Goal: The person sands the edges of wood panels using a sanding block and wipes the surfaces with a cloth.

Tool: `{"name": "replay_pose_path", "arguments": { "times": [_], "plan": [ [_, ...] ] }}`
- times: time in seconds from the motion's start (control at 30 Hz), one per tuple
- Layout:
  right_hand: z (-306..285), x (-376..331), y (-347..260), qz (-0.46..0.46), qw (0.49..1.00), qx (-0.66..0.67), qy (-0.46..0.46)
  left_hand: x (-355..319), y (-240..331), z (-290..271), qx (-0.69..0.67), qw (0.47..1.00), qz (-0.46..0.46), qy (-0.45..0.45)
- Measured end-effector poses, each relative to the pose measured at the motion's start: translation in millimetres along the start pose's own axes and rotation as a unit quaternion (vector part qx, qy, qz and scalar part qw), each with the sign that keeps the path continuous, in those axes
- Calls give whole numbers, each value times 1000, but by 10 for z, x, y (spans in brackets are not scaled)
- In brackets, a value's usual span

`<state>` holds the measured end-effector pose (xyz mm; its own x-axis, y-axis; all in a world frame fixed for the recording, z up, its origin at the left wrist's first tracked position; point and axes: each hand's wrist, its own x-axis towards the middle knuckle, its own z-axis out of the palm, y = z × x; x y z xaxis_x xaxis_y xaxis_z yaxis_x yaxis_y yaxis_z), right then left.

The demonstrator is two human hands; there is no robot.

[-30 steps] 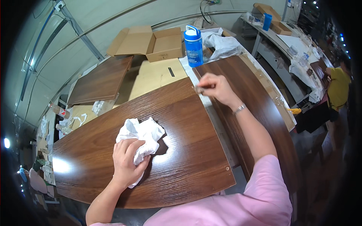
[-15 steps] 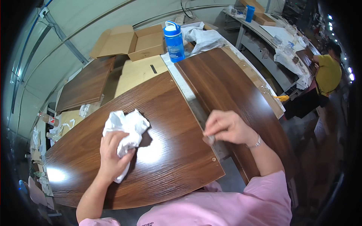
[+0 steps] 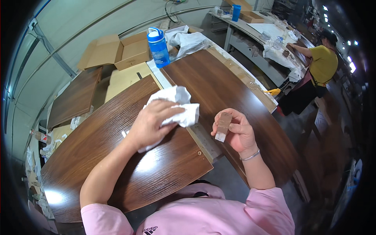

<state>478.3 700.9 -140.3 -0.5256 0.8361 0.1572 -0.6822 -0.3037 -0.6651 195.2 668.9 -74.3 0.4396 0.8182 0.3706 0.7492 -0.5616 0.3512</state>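
a: left hand [image 3: 150, 123]?
b: curled over a crumpled white rag [image 3: 177, 107], fingers bent, gripping it, pressing down onto the near dark wood panel [image 3: 98, 156] close to its right edge.

a: right hand [image 3: 235, 131]?
b: raised over the gap btwn panels, thumb + fingers pinching a small brownish strip [image 3: 223, 126], maybe tape or veneer, can't tell which. pale at the lower end. silver bracelet [image 3: 250, 156] on the wrist.

a: rag spot exactly?
b: on the near panel, upper right part, bunched out past the knuckles toward the gap. bright glare patch on the wood just below the forearm.

a: around that?
b: second dark panel [image 3: 219, 90] to the right, edges close but apart. blue bottle [image 3: 159, 47] upright at the far end, just beside an open cardboard box [image 3: 117, 51] and a heap of white cloth [image 3: 186, 39]. smaller dark board [image 3: 76, 98] far left.

a: anyone else?
b: yes, person in a yellow top [image 3: 323, 64] at a far bench [image 3: 250, 33], right side, well apart.
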Motion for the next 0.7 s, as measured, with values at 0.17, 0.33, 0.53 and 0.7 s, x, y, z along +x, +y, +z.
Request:
{"name": "replay_pose_path", "arguments": {
  "times": [0.17, 0.33, 0.53, 0.7],
  "plan": [
    [7, -103, -94, -29, 999, -36, -4, -510, 214, -205, 26, 998, 26, 45],
    [218, -149, -159, -74, 992, -102, 7, -1337, 171, -720, 132, 986, -103, 10],
    [755, -160, -80, -67, 993, -96, -11, -2278, 483, -1497, 144, 954, -238, 115],
    [1476, -277, 446, -55, 979, -143, -131, -3536, 885, -2054, 181, 911, -253, 272]
  ]
}}
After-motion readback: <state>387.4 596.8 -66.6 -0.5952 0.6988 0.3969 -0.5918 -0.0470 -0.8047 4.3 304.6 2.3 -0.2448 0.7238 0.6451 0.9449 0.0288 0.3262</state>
